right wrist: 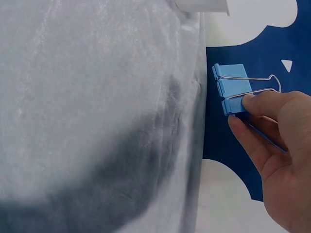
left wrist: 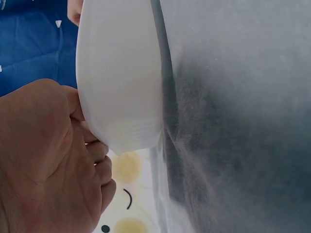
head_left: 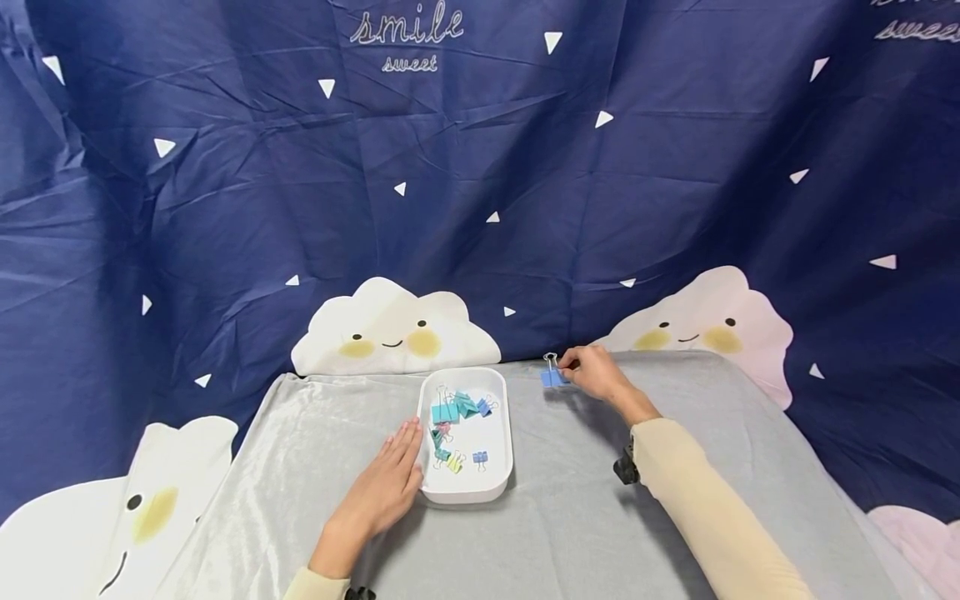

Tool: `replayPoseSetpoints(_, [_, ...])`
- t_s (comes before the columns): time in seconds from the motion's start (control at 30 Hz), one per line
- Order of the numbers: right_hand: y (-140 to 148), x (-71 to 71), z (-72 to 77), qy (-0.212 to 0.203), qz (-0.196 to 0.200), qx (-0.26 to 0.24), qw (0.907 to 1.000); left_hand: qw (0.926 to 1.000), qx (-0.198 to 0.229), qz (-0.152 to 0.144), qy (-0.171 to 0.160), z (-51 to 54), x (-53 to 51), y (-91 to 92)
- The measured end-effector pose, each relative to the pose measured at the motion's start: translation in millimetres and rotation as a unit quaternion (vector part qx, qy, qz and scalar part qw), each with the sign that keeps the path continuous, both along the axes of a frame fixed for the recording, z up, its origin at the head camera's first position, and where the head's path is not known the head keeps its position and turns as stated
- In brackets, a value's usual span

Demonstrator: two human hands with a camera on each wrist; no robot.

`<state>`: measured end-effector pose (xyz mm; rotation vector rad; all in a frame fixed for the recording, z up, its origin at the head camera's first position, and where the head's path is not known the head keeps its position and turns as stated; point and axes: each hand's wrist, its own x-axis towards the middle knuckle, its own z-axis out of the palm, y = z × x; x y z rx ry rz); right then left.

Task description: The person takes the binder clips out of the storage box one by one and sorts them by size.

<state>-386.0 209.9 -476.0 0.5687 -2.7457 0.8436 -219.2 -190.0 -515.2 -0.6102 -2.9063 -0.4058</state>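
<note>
My right hand (head_left: 596, 372) pinches a large blue binder clip (head_left: 552, 378) between thumb and fingers, above the far part of the table. In the right wrist view the clip (right wrist: 232, 87) shows its blue body and wire handles, with the thumb on its side. My left hand (head_left: 386, 483) touches the left side of a white tray (head_left: 468, 497), fingers straight along the rim. The left wrist view shows this hand (left wrist: 53, 160) against the tray's outer wall.
Inside the tray lie several binder clips: teal ones (head_left: 445, 414), a yellow one (head_left: 454, 463), a pink one (head_left: 444, 428) and small blue ones (head_left: 480, 457). A grey cloth (head_left: 570, 533) covers the table. Behind it hangs a dark blue curtain (head_left: 450, 250) with clouds.
</note>
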Motion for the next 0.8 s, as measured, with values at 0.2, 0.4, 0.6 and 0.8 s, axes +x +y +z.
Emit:
replayPoseSetpoints(0.2, [-5, -2.1, -4.0, -0.008, -0.001, 0.005, 1.0000, 1.0000, -0.001, 0.006, -0.001, -0.3, 2.9, -1.3])
replayPoseSetpoints(0.4, [-10, -1.7, -10.5, -0.006, 0.005, 0.000, 1.0000, 0.9999, 0.002, 0.009, -0.010, -0.2, 5.8, -2.0])
replayPoseSetpoints(0.6, [-14, -3.7, -23.6, -0.015, 0.004, -0.007, 0.9999, 0.9998, 0.003, 0.012, -0.016, -0.8, 5.7, -1.5])
replayPoseSetpoints(0.8, [-17, -4.7, -36.2, -0.030, 0.002, -0.007, 0.9995, 0.9997, 0.011, 0.013, -0.019, -1.1, 6.2, -1.3])
